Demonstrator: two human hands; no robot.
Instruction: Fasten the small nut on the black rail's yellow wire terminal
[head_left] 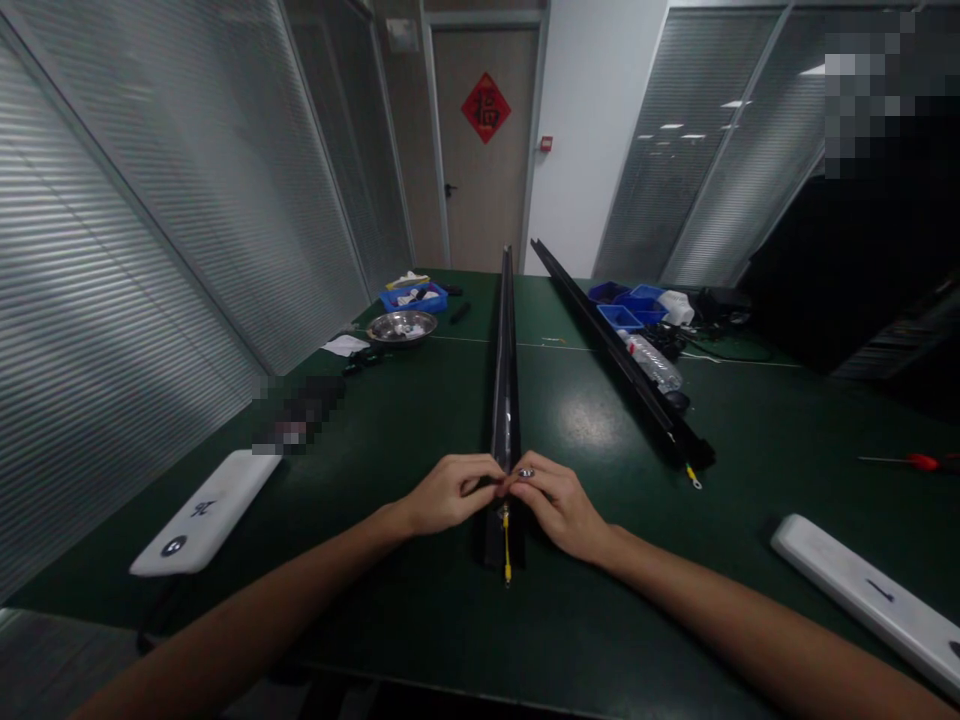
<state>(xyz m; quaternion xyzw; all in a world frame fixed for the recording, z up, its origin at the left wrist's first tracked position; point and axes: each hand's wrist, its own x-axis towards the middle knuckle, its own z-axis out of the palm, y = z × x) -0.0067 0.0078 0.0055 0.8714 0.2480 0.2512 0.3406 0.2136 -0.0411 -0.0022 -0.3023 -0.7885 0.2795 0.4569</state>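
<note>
A long black channel-shaped rail (504, 380) lies lengthwise on the table, its near end in front of me. My left hand (452, 492) is closed over this end from the left, thumb and fingers pinched together. From the right, my right hand (559, 508), with a ring on one finger, is closed too. The fingertips of both meet above the channel and hide whatever is between them. Just below them, a short yellow wire (508, 545) with a ring terminal sticks out of the rail's near end.
A second black rail (622, 355) lies slanted to the right, with a yellow-green wire end (691, 474). Beyond it are blue bins (619, 317) and a plastic bottle (654, 362). White devices (210, 510) flank both sides. A metal bowl (401, 327) and red screwdriver (922, 462) lie farther out.
</note>
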